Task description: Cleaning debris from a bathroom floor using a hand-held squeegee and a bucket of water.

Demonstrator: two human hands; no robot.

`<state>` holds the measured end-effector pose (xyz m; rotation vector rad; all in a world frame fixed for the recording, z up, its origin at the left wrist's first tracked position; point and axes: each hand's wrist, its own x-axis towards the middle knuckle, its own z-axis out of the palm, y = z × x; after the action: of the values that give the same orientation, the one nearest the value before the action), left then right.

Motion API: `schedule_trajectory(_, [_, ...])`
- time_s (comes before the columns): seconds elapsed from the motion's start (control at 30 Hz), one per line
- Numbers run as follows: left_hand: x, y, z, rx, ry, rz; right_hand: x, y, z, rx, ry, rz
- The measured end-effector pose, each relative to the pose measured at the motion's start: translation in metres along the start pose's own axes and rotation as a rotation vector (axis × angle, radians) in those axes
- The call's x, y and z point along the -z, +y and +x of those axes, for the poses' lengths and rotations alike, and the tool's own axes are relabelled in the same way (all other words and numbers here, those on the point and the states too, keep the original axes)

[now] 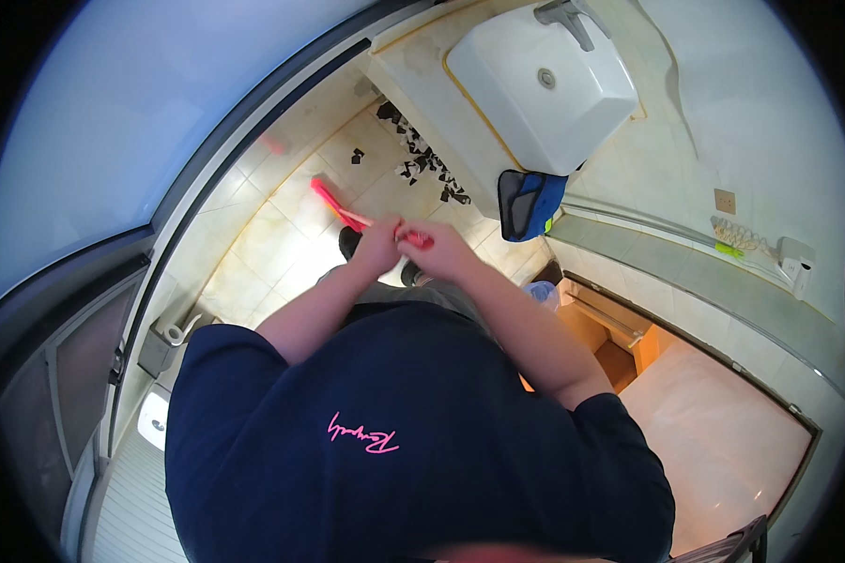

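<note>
Both my hands are closed around the upper handle of a long-handled red broom (334, 204), held in front of my waist. My left hand (380, 246) grips just below my right hand (438, 250), and the red grip end shows between the right fingers. The broom's narrow red head slants across the tiled floor beyond my feet; its bristles are too small to make out. Black and white torn scraps (422, 151) lie scattered along the foot of the washbasin counter. One small dark scrap (357, 155) sits apart from them, nearer the broom head.
A white washbasin (528, 91) with a metal tap is set in the counter. A blue and black cloth bag (531, 204) hangs at its corner. On the right stand an open wooden cabinet (598, 338) and a bluish plastic bin (541, 294). A toilet-paper roll (174, 333) and sliding-door frame are left.
</note>
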<state>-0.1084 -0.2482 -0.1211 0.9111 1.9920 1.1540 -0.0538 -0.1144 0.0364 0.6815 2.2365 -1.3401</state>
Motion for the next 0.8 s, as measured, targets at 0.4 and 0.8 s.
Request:
schedule_trajectory(0.4, [0.012,-0.015,0.113,-0.365,0.035,-0.332,0.033,-0.015,0.056,0.151,0.265,-0.068])
schedule_trajectory(0.8, [-0.038,0.062,0.022,-0.177,-0.122,-0.176,0.031,0.039,-0.063,0.142,0.085,-0.247])
